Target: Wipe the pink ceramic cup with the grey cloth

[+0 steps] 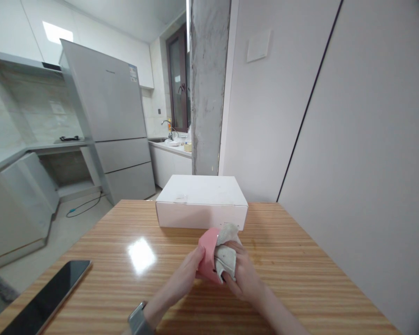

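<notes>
Just in front of the white box, my left hand [192,265] grips a pink container [206,256] by its outer side. The container is tilted so that its mouth faces right; I cannot tell whether it is a cup or a bowl. My right hand [243,270] is closed on a light grey cloth [225,258], which is bunched at the container's mouth and partly folded over its rim. The tips of my right fingers are hidden by the cloth. A watch [139,320] sits on my left wrist.
On the striped wooden table [300,270] a closed white box [201,204] stands at the back edge. A black phone [47,298] lies at the left. Behind are a grey fridge [108,102], a sink counter [171,148] and a concrete pillar [209,88]. White panels [363,121] border the right side.
</notes>
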`<state>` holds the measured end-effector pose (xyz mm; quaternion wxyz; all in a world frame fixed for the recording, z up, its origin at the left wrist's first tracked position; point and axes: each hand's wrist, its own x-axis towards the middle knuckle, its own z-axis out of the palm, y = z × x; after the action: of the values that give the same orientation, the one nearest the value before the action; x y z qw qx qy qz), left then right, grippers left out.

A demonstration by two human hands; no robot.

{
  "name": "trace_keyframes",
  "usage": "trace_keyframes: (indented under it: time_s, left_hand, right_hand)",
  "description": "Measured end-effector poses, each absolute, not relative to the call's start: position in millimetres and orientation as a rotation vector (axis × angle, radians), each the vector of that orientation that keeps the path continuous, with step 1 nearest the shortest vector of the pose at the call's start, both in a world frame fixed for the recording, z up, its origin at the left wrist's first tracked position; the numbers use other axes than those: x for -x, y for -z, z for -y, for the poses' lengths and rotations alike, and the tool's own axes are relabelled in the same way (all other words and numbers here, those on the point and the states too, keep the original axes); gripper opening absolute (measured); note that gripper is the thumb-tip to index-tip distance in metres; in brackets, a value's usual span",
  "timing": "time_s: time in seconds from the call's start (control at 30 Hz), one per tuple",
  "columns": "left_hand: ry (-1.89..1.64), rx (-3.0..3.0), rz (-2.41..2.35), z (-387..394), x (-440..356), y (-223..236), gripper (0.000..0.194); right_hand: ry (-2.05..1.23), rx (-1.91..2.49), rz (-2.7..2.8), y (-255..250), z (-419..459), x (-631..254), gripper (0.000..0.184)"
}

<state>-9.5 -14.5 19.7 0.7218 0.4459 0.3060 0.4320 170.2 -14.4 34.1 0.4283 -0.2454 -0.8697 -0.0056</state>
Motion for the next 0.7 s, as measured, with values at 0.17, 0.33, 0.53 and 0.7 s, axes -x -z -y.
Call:
trace_keyframes:
  time_s: [0.17, 0.33, 0.53, 0.7]
  left_hand:
    - [-0.968, -0.974, -0.398, 21, -1, -25, 0.042]
    - [-0.984, -0.688, -0.430, 15, 5, -32, 0.035]
    - [-0.807, -0.688, -0.578, 12, 25, -30, 0.044]
    - [-0.661, -0.776, -0.637, 18, 28, -38, 0.051]
  right_hand:
    - [0.209, 0.609, 2.023, -27, 16, -175, 0.023]
    - [0.302, 0.449, 2.172, -32, 26, -163, 0.030]
    - [0.297, 0.294, 2.273, -27, 36, -144, 0.029]
    - [0.193, 0.313, 2.304, -25, 34, -149, 0.035]
